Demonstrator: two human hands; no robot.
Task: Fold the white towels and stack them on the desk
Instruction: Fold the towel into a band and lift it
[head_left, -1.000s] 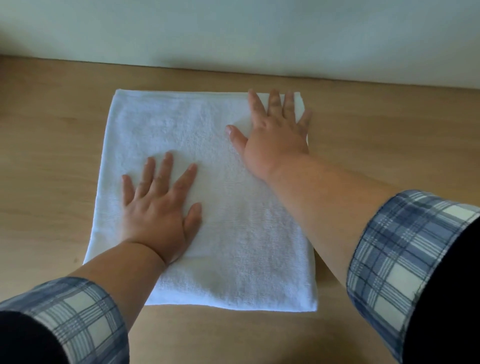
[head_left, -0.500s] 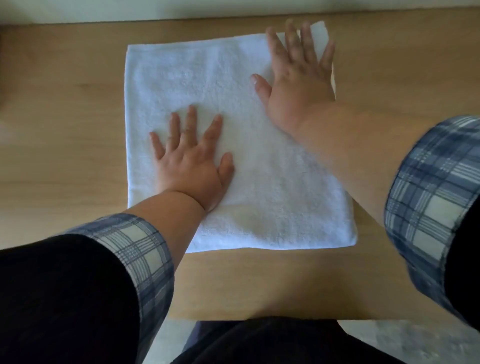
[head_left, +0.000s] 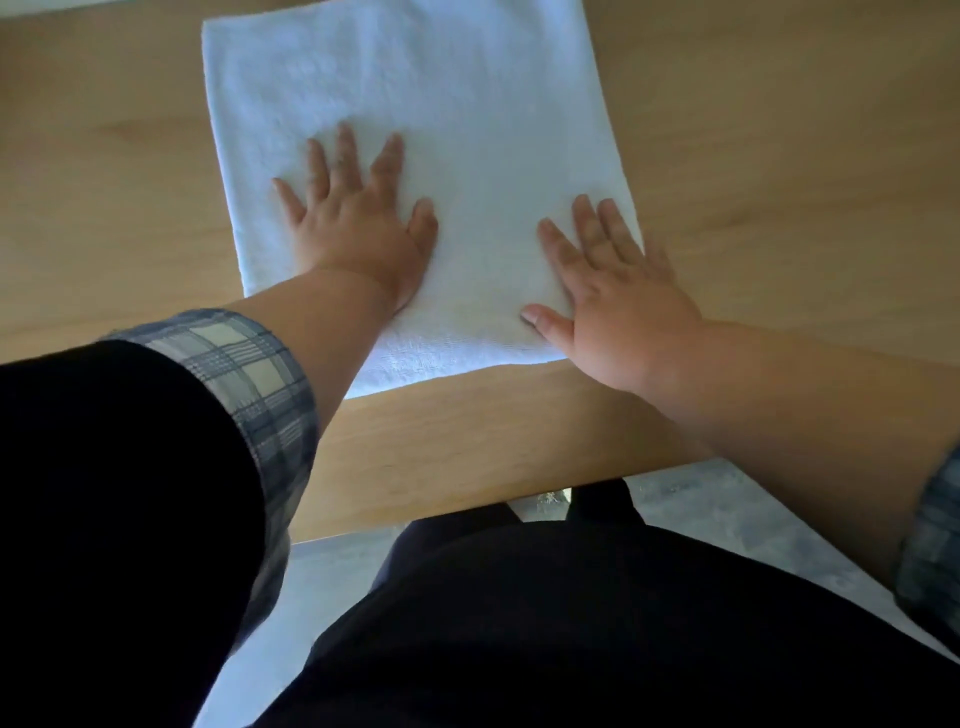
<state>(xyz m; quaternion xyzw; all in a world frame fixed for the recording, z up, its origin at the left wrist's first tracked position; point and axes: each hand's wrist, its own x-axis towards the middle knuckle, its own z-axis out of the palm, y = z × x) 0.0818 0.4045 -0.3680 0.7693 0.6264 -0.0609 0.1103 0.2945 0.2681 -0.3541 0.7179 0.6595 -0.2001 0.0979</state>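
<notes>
White towel (head_left: 431, 98) lies folded flat on wooden desk (head_left: 789, 156), at 12 o'clock from the person. Left hand (head_left: 358, 228) presses near its centre, fingers spread. Right hand (head_left: 618, 296) presses its 4 o'clock corner, fingers straight.

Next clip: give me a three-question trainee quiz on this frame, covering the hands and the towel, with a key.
1. True or false: the left hand and the right hand both lie flat, fingers straight, on the white terry towel.
2. Which hand sits over the towel's near right corner? A) left B) right
3. What surface does the towel lie on?
Key: 1 true; 2 B; 3 the light wooden desk.
</notes>
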